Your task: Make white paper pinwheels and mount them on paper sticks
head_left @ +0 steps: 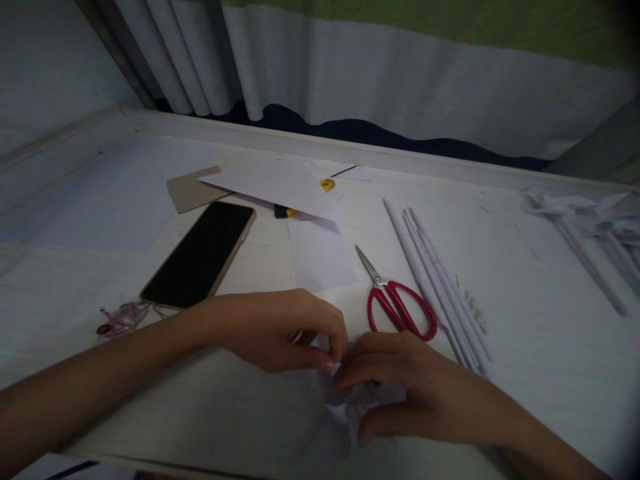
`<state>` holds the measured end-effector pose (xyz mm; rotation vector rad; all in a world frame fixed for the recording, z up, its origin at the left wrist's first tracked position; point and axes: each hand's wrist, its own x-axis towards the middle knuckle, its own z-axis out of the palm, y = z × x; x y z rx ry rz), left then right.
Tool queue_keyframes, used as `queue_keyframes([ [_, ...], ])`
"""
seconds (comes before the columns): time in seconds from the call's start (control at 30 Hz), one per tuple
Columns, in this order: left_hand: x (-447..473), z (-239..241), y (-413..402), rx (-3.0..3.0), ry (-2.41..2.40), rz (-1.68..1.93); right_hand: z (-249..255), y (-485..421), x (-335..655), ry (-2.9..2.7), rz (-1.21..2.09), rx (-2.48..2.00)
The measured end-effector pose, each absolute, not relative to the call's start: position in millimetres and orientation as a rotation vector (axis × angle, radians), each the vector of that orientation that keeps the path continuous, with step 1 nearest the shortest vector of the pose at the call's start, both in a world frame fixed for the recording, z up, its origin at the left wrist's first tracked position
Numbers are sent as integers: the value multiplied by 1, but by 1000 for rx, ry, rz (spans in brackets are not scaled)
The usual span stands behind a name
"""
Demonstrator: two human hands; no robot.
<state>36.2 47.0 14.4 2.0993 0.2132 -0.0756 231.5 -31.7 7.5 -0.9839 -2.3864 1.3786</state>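
Observation:
My left hand (295,333) has its thumb and fingertips pinched together on a corner of a folded white paper (340,413) near the table's front edge. My right hand (415,383) curls round the same paper, fingers on its upper side and thumb lower down. The fingertips of both hands almost meet, and they cover much of the paper, so its exact shape is hard to make out. Just beyond the right hand lie scissors (403,307) with red handles, blades pointing away to the left. Flat behind the hands is a small white paper sheet (320,257).
Several rolled white paper sticks (440,287) lie right of the scissors. A smartphone (200,253) rests left, beside a pink beaded strap (123,319). Farther back are brown cardboard (195,189), a white sheet (273,187) and a yellow-black cutter (285,211). Paper pinwheels (595,217) sit far right.

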Motion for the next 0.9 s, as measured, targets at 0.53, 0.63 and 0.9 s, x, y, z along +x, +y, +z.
queue_keyframes([
  [0.53, 39, 5, 30, 2143, 315, -152, 1, -37, 228, -2339, 1385, -867],
  [0.63, 39, 3, 24, 2133, 333, -156, 2, -40, 226, -2393, 1394, -855],
  [0.9, 40, 5, 18, 2136, 329, -203, 5, -40, 227, -2442, 1554, -701],
])
